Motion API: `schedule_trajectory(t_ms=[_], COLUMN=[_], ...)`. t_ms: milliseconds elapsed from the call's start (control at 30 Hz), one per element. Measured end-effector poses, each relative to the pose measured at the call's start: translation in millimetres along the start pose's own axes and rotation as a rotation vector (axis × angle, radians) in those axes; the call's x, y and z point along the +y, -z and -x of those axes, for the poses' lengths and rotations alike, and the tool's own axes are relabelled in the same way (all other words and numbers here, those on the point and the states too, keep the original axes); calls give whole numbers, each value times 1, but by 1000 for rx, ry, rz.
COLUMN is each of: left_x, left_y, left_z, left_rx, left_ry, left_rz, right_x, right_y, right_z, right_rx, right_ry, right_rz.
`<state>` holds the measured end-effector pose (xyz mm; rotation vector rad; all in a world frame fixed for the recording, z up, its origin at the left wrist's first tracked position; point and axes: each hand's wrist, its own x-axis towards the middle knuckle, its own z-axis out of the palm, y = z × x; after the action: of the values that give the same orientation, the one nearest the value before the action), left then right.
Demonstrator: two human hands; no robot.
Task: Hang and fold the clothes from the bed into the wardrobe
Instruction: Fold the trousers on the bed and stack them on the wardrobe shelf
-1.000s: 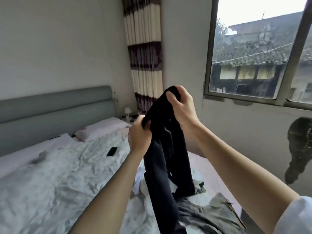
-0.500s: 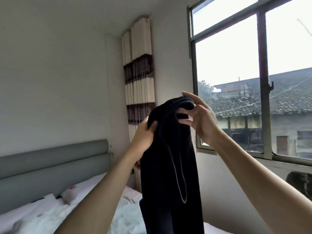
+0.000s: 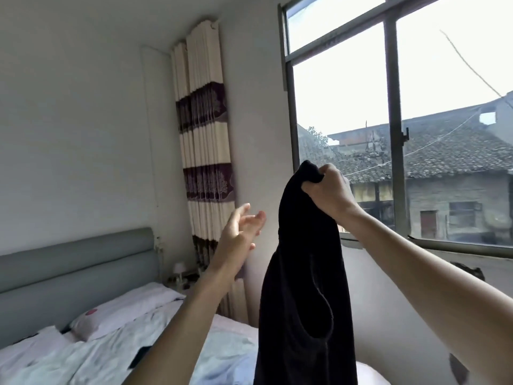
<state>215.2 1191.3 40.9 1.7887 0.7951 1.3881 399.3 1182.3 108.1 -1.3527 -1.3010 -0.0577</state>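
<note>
A black garment point(image 3: 302, 295) hangs straight down in front of me, over the bed point(image 3: 91, 354). My right hand point(image 3: 326, 191) grips its bunched top edge, raised in front of the window. To the left of the garment my left hand point(image 3: 240, 232) is held up with fingers spread, apart from the cloth and holding nothing. The garment's lower end runs out of the bottom of the view. No wardrobe or hanger is in view.
A grey headboard point(image 3: 75, 262) and a white pillow point(image 3: 125, 309) lie at lower left. A dark phone point(image 3: 141, 359) rests on the light bedding. A striped curtain point(image 3: 205, 162) hangs in the corner above a small bedside table point(image 3: 181, 277). The large window point(image 3: 394, 120) fills the right.
My left hand has let go of the black garment and moved off to the left, fingers spread. My right hand now holds the garment alone, further right. The view has tilted upward.
</note>
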Motion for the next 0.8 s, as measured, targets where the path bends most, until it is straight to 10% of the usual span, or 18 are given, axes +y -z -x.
schedule_trajectory(t_ms=[467,800], left_x=[-38,82], left_y=[-142,-258], left_z=[-2,-20], left_rx=[-339,-556], left_ry=[-9,-513], left_rz=[-687,-351], right_x=[103,112], right_y=[156,327], right_z=[21,84], right_rx=[359,962], right_ry=[-203,-39], right_rz=[251,378])
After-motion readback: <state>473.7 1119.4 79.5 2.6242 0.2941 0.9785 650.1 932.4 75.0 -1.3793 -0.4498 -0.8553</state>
